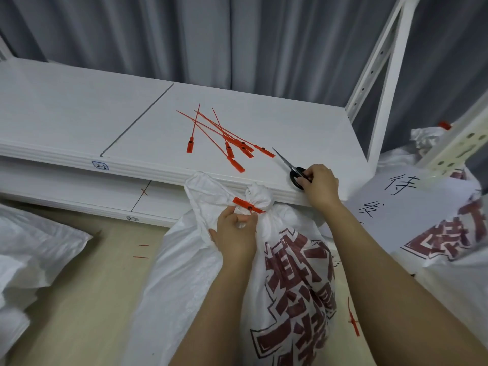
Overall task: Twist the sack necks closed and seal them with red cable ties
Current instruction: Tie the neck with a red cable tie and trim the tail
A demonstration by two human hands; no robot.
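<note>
A white woven sack [290,281] with dark red print stands in front of the shelf, its neck twisted and bound by a red cable tie [247,205]. My left hand [236,233] pinches the tie's end just below the neck. My right hand [320,184] grips the black handles of a pair of scissors [291,167] that lie on the white shelf board [303,122], blades pointing away to the left. Several loose red cable ties [224,138] lie scattered on the board behind the sack.
A second tied sack [438,228] with a handwritten paper sheet stands at the right against the shelf post [380,77]. Empty white sacks [31,249] lie at the left on the floor. One red tie [353,320] and cut red bits lie on the floor.
</note>
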